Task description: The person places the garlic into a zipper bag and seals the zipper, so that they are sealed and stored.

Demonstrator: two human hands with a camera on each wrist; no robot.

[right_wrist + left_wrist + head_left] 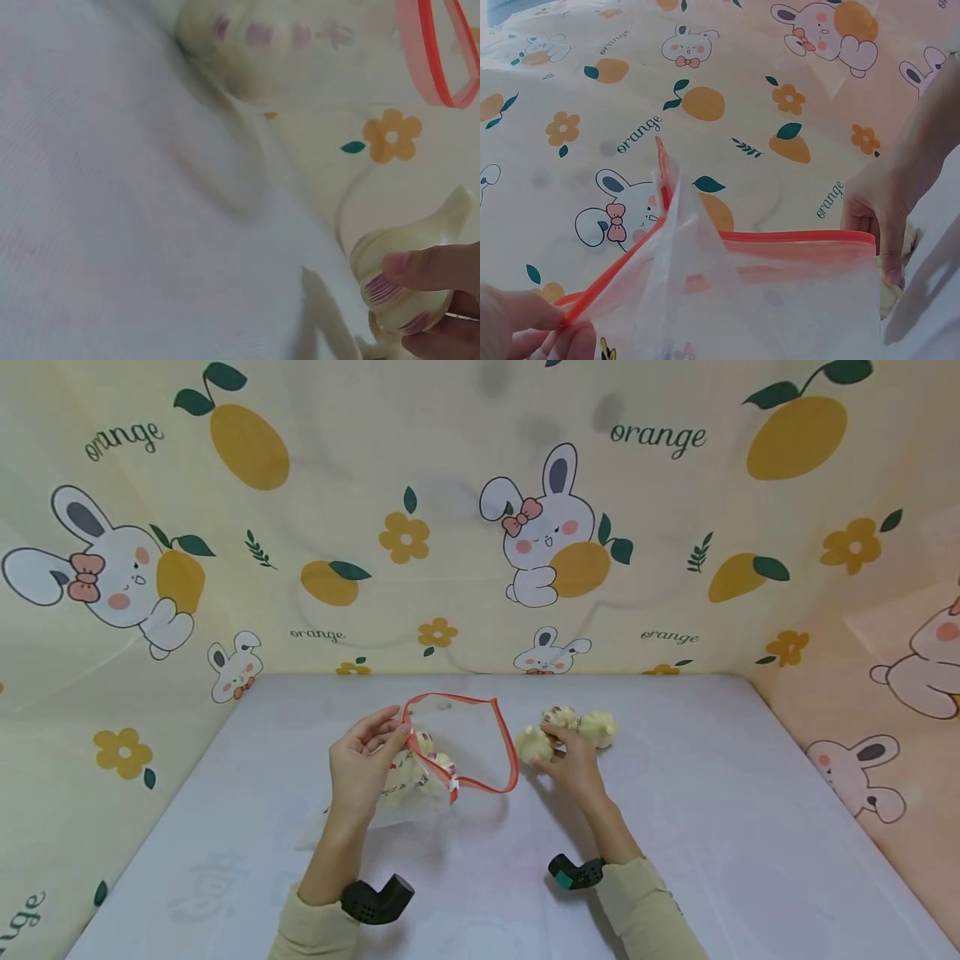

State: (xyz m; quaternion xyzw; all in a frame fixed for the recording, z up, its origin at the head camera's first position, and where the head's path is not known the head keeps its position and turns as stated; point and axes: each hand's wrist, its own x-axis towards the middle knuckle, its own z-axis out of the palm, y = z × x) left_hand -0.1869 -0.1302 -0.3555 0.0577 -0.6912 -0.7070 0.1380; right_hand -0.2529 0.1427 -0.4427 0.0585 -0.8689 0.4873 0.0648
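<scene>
A clear zip bag with a red rim (502, 739) stands with its mouth spread wide. My left hand (363, 768) pinches the bag's edge between thumb and fingers, as the left wrist view shows up close. Pale garlic bulbs (423, 772) with purple streaks lie inside the bag, partly hidden by the printed film. To the right, my right hand (576, 770) holds a garlic bulb (401, 281), its thumb pressed on the purple-streaked side. Two more bulbs sit beside it: a streaked garlic bulb (560, 717) behind and a plain-looking garlic bulb (597, 729) at the right.
A white cloth (712, 827) covers the table. Behind and at the sides hangs a cream backdrop (442, 452) printed with rabbits, oranges and flowers. Black wrist devices (377, 900) sit at both sleeves.
</scene>
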